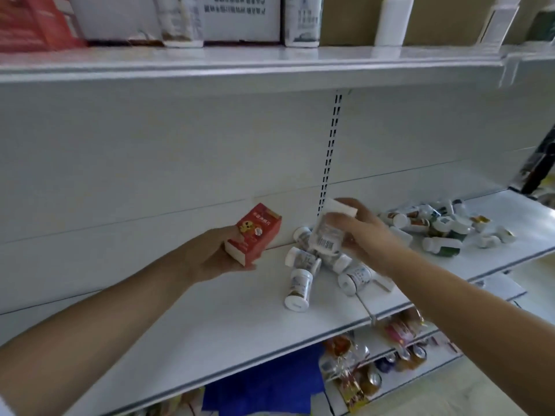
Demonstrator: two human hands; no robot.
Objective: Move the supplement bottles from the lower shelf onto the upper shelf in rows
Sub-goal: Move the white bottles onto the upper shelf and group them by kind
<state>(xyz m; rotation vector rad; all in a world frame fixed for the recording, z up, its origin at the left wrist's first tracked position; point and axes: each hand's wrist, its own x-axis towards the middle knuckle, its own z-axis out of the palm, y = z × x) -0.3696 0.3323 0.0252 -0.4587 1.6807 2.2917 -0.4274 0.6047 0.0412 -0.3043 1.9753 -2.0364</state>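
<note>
My left hand (210,256) grips a small red box (255,232) above the lower shelf (210,319). My right hand (365,235) holds a white-capped supplement bottle (329,232) lifted a little above the shelf, cap up and tilted. Under and beside it lie several white supplement bottles (300,283) on their sides. A second heap of bottles (435,226) lies further right on the same shelf. The upper shelf (270,61) runs across the top of the view.
On the upper shelf stand a red carton (33,22), white cartons (240,16), a brown box (444,19) and a tall white bottle (393,19). A slotted upright (330,151) splits the back panel. Packaged goods and cans (390,355) fill the racks below.
</note>
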